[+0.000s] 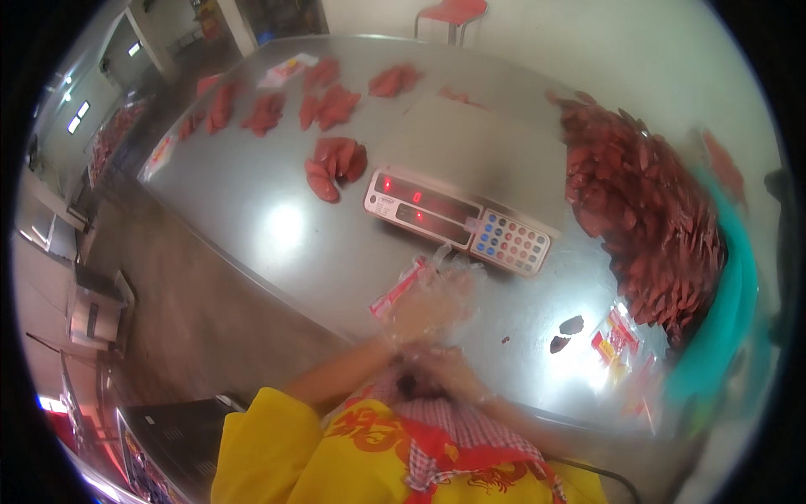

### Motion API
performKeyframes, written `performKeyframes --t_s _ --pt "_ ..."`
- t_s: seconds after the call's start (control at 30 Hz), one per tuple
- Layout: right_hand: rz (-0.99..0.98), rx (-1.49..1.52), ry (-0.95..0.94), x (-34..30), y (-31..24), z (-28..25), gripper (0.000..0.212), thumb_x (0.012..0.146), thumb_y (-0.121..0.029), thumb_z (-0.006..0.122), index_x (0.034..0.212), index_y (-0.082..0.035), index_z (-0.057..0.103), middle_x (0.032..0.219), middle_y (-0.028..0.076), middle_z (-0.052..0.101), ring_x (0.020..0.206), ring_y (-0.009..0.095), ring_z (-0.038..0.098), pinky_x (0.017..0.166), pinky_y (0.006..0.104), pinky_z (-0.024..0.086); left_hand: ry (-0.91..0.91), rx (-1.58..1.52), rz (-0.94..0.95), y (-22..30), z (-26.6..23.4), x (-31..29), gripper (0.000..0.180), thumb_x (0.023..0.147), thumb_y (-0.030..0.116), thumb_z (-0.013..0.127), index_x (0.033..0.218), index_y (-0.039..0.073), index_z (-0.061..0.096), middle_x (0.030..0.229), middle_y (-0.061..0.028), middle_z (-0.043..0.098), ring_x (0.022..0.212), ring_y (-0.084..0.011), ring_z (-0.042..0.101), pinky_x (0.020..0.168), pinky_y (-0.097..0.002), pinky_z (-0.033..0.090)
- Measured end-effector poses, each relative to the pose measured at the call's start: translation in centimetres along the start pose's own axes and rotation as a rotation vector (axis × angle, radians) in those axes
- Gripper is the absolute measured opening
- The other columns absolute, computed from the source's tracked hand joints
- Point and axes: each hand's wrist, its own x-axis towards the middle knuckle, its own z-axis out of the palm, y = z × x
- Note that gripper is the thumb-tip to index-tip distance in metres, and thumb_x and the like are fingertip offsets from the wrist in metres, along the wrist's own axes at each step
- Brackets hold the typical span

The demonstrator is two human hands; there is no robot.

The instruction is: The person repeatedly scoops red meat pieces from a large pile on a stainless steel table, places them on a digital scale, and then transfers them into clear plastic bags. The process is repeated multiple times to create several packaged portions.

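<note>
My left hand (432, 309) is over the metal table, blurred and wrapped in thin clear plastic. Crinkled clear film, seemingly of a plastic bag (470, 275), bunches around its fingers. A red and white printed edge (396, 291) of plastic shows beside that hand. Close to my body, my right hand (445, 370) lies near my left wrist; its fingers are smeared, so their hold is unclear. Just beyond the left hand stands a weighing scale (457, 220), with a lit red display and a keypad facing me. Its flat pan (449, 139) appears bare.
A large heap of dark red flat pieces (642, 210) fills the right side, beside a teal cloth or sheet (722, 294). Printed packets (620, 340) and dark scraps (571, 325) lie nearer. Small red piles (336, 164) dot the far left of the table (252, 197). A red stool (453, 10) stands beyond.
</note>
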Motion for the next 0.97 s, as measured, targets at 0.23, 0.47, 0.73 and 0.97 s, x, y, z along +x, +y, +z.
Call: performKeyframes --t_s 0.23,0.47,0.73,0.97 --pt "-0.130 0.222 -0.007 0.4 2.4 0.9 0.035 0.099 -0.026 0.070 0.126 -0.003 0.070 0.090 0.000 0.070 0.066 0.006 0.055 0.054 0.0217 0.042 -0.063 -0.474 -0.060 -0.7 -5.5 3.2 0.040 0.090 0.029 0.060 0.115 -0.001 0.071 0.102 -0.0216 0.074 0.103 -0.0340 0.072 0.101 -0.0512 0.047" --pt "-0.523 -0.363 0.125 3.5 3.3 0.1 0.021 0.100 -0.021 0.069 0.112 -0.004 0.072 0.096 0.002 0.069 0.083 0.014 0.063 0.073 0.0302 0.053 -0.341 0.129 0.058 2.4 -5.5 4.4 0.024 0.073 0.020 0.077 0.088 0.002 0.079 0.090 -0.0213 0.075 0.091 -0.0327 0.075 0.081 -0.0431 0.059" --pt "-1.197 -1.115 0.149 -5.6 -12.4 -5.0 0.023 0.095 -0.027 0.072 0.083 -0.007 0.070 0.073 0.009 0.063 0.064 0.024 0.061 0.063 0.0409 0.050 0.138 -0.214 0.003 -6.4 -11.1 -4.1 0.023 0.087 0.029 0.066 0.091 0.007 0.072 0.085 -0.0135 0.070 0.083 -0.0353 0.068 0.074 -0.0452 0.054" --pt "-1.245 -0.730 0.039 -10.5 -19.9 -2.8 0.028 0.088 -0.019 0.080 0.071 -0.009 0.060 0.064 0.005 0.055 0.055 0.020 0.053 0.053 0.0345 0.041 0.546 -1.688 0.194 -7.7 -14.1 -9.7 0.038 0.099 0.041 0.062 0.112 0.008 0.074 0.093 -0.0058 0.070 0.094 -0.0246 0.067 0.085 -0.0444 0.051"
